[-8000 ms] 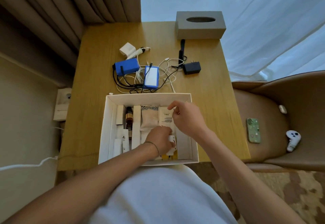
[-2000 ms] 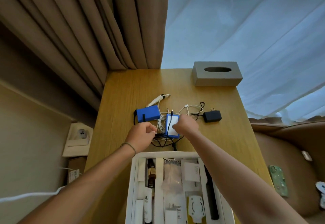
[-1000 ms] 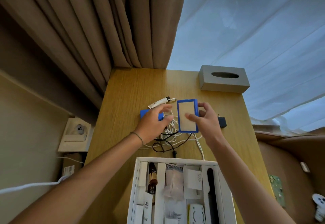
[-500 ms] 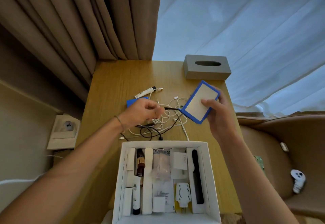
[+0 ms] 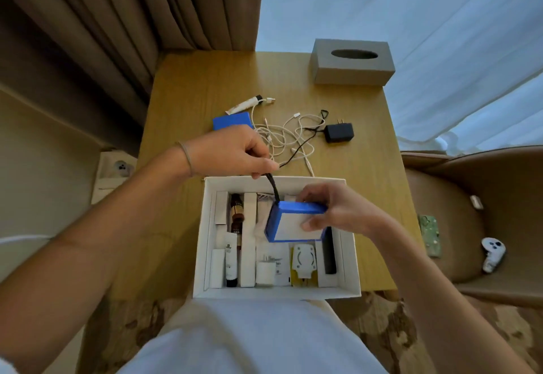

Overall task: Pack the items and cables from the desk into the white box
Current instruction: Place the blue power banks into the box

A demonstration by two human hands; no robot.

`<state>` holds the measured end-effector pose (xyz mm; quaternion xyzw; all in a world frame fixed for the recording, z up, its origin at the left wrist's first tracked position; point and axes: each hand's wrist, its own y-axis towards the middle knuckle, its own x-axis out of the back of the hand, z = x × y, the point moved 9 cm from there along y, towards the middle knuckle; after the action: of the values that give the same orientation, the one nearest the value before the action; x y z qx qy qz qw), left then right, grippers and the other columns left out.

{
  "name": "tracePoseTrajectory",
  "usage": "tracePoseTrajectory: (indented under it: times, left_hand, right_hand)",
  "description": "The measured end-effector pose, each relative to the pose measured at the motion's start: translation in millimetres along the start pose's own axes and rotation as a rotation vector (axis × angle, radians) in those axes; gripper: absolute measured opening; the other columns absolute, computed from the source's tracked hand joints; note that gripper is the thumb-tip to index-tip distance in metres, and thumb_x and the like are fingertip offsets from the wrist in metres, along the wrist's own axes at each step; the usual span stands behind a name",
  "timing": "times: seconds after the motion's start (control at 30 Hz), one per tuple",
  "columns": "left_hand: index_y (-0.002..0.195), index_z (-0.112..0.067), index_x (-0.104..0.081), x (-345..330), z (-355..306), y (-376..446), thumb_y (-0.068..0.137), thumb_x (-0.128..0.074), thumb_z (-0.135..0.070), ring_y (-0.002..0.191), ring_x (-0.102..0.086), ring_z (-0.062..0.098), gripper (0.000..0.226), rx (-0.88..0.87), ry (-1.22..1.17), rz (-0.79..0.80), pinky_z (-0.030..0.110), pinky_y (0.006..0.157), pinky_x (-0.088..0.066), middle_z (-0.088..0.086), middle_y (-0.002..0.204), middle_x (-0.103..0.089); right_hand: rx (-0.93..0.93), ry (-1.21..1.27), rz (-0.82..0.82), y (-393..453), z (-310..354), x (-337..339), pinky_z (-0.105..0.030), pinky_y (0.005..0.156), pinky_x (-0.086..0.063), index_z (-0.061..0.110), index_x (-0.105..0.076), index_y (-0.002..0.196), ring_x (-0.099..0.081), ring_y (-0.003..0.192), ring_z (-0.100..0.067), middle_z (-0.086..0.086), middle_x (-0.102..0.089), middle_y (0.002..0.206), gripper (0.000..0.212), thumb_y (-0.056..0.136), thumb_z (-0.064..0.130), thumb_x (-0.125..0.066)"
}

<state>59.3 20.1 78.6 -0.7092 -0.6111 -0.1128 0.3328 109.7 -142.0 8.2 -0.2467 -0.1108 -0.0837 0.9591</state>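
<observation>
Soft daylight through sheer curtain (image 5: 411, 21) at top right, room dim and cool-toned. Weak shadows, no glare. Wide-angle bending at edges; slight overall softness, motion blur.

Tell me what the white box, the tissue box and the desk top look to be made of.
White box: matte cardboard, probably; thin walls with folded inner dividers.
Tissue box: grey, dull and slightly grainy, maybe leatherette or coated board; I cannot tell which.
Desk top: wood or wood-look laminate, with fine straight grain and a soft satin sheen.
</observation>
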Motion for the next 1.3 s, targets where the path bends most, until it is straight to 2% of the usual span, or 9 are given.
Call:
tracePoseTrajectory:
  times: [0.13,0.2,0.43,0.67,0.87,0.93,1.03,1.13,1.3]
  left_hand:
    - [0.084,-0.028,-0.075,-23,14,-3,0.094,-0.062,-0.036,0.057,-0.053,0.002,0.019,0.114,0.183,0.111,0.013,0.052,-0.038,-0.011,0.071,-0.065]
    - [0.09,-0.029,-0.075,-27,27,-5,0.096,-0.06,-0.033,0.052,-0.052,0.001,0.017,0.202,0.187,0.131,0.013,0.05,-0.037,-0.014,0.062,-0.063]
    - [0.074,-0.02,-0.072,-29,59,-23,0.097,-0.055,-0.043,0.058,-0.052,0.013,0.036,0.432,0.536,0.038,0.026,0.053,-0.04,-0.002,0.066,-0.061]
    - [0.093,-0.029,-0.071,-53,33,-17,0.092,-0.059,-0.026,0.111,-0.05,0.022,0.013,0.047,0.979,-0.01,0.044,0.105,-0.034,-0.003,0.105,-0.058]
    - [0.091,-0.022,-0.076,-79,4,-22,0.077,-0.072,-0.011,0.116,-0.047,0.033,0.019,-0.387,1.111,-0.139,0.053,0.106,-0.032,0.009,0.117,-0.055]
    - [0.094,-0.021,-0.075,-84,6,-24,0.079,-0.068,-0.008,0.121,-0.045,0.032,0.021,-0.414,1.118,-0.135,0.051,0.106,-0.034,0.009,0.124,-0.054]
    - [0.095,-0.02,-0.074,-89,3,-29,0.082,-0.068,-0.006,0.13,-0.041,0.036,0.02,-0.487,1.117,-0.134,0.053,0.107,-0.035,0.014,0.133,-0.05]
    - [0.095,-0.02,-0.072,-94,-6,-35,0.092,-0.056,-0.009,0.134,-0.037,0.036,0.019,-0.607,1.137,-0.195,0.053,0.113,-0.027,0.015,0.138,-0.046]
    - [0.091,-0.017,-0.068,-92,-6,-48,0.094,-0.056,-0.004,0.116,-0.043,0.031,0.017,-0.667,1.122,-0.332,0.051,0.109,-0.033,0.012,0.125,-0.047]
  right_hand:
    - [-0.086,-0.369,0.048,10,-27,-38,-0.024,0.07,-0.05,0.033,-0.067,0.099,-0.066,0.075,-0.004,0.013,-0.07,0.085,0.03,0.076,0.026,-0.085]
    - [-0.089,-0.467,0.005,15,-36,-48,-0.018,0.068,-0.046,0.028,-0.067,0.113,-0.064,0.08,-0.003,0.011,-0.069,0.095,0.038,0.079,0.031,-0.083]
    - [-0.107,-0.422,-0.107,39,-53,-56,-0.019,0.068,-0.047,0.034,-0.059,0.106,-0.062,0.08,-0.003,0.014,-0.064,0.091,0.036,0.08,0.026,-0.082]
    - [-0.109,-0.647,-0.01,56,-63,-63,-0.029,0.081,-0.052,0.027,-0.066,0.12,-0.063,0.092,-0.013,0.009,-0.067,0.104,0.034,0.087,0.026,-0.075]
    - [-0.053,-0.781,0.009,56,-53,-74,-0.037,0.092,-0.052,0.029,-0.073,0.117,-0.056,0.108,-0.019,0.003,-0.071,0.11,0.029,0.088,0.031,-0.074]
    - [0.012,-0.725,-0.139,48,-40,-62,-0.04,0.095,-0.053,0.024,-0.075,0.112,-0.06,0.109,-0.019,0.001,-0.072,0.112,0.023,0.089,0.028,-0.073]
    - [0.211,-0.477,-0.694,14,-4,-10,-0.035,0.095,-0.053,0.023,-0.065,0.123,-0.058,0.11,-0.016,0.002,-0.063,0.123,0.038,0.087,0.016,-0.071]
    - [0.386,-0.662,-0.6,17,28,-11,-0.029,0.113,-0.032,0.026,-0.042,0.15,-0.04,0.138,-0.022,0.003,-0.045,0.15,0.068,0.087,0.021,-0.065]
    - [0.451,-0.764,-0.423,31,43,-26,-0.046,0.09,-0.046,0.014,-0.072,0.104,-0.058,0.1,-0.025,-0.002,-0.07,0.1,0.013,0.094,0.015,-0.064]
